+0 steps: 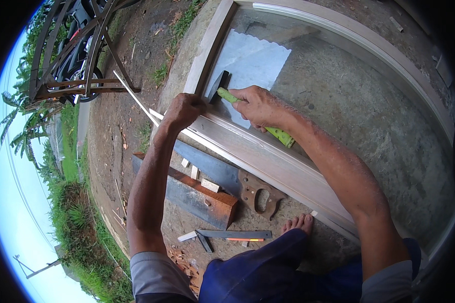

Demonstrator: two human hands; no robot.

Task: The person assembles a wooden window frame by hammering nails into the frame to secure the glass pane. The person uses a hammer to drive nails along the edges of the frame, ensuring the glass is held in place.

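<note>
My right hand [260, 106] grips the green handle of a hammer [226, 93], whose dark head sits at the inner corner of a pale wooden frame [268, 156]. My left hand [184, 111] is closed and pressed on that same corner of the frame, fingers curled over a thin strip of moulding [197, 135]. The frame lies flat on rough concrete, with a grey sheet [253, 63] inside it just beyond the hammer.
A hand saw [237, 184] with a brown handle lies beside the frame, next to a rusty steel beam [197, 194]. A metal square [232, 235] and wood offcuts lie near my bare foot [298, 223]. A metal rack [81, 50] and grass are to the left.
</note>
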